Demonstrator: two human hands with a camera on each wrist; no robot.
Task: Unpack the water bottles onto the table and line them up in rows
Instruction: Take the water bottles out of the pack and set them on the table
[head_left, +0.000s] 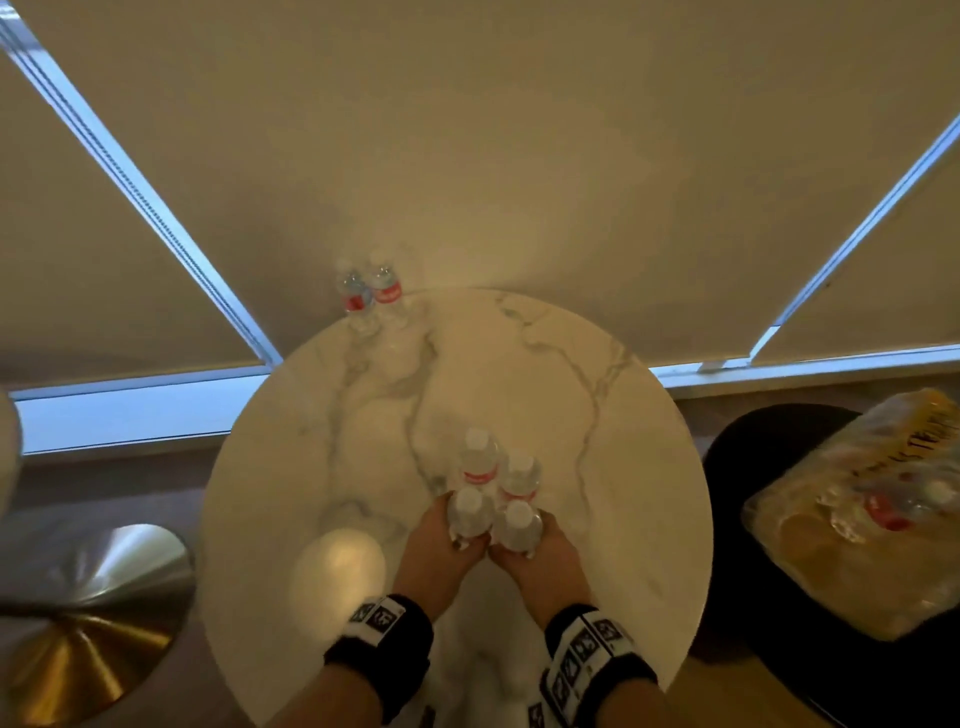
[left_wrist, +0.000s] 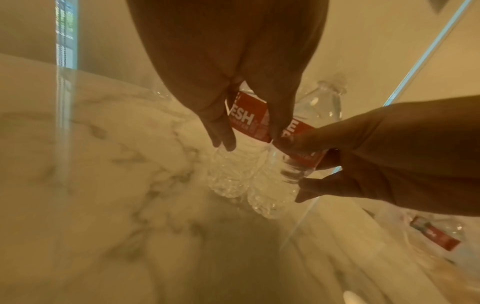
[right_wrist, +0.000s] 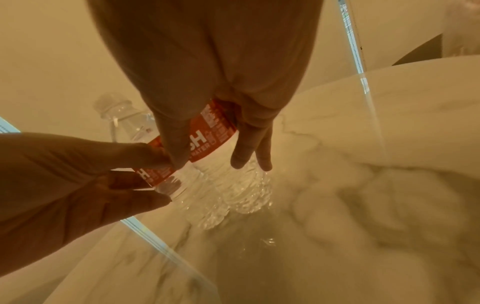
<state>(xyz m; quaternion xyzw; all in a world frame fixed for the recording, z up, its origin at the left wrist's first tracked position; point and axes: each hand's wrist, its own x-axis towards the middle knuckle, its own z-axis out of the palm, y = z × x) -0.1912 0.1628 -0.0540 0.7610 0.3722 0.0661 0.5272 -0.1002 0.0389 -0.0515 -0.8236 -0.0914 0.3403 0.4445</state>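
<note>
- The left hand (head_left: 441, 545) had its grip closed round the left near bottle (head_left: 470, 512), fingers and thumb curled over the red label (the left wrist view showed the letters "ESH" between them).
- The right hand (head_left: 540, 551) gripped the right near bottle (head_left: 517, 525) the same way, fingers wrapped over its label.
- The two held bottles stood upright and side by side, touching or nearly so, and the thumbs of both hands met between them at the near side.
- In the wrist views their ribbed bases seemed to be just on the tabletop (head_left: 597, 441), though blur made it hard to tell whether they touched it or hung just above.
- Directly behind them stood two more bottles (head_left: 498, 467), upright with white caps, close against the held pair, so the four made a tight block near the front middle of the round marble tabletop.
- At the far left edge of the tabletop another pair of bottles (head_left: 370, 291) stood side by side, well apart from the block.
- Off to the right, a torn plastic pack (head_left: 857, 509) lay on a dark seat (head_left: 737, 467) beside the tabletop, with at least one red-labelled bottle inside.
- Both wrists wore black bands (head_left: 382, 636) with printed markers.
</note>
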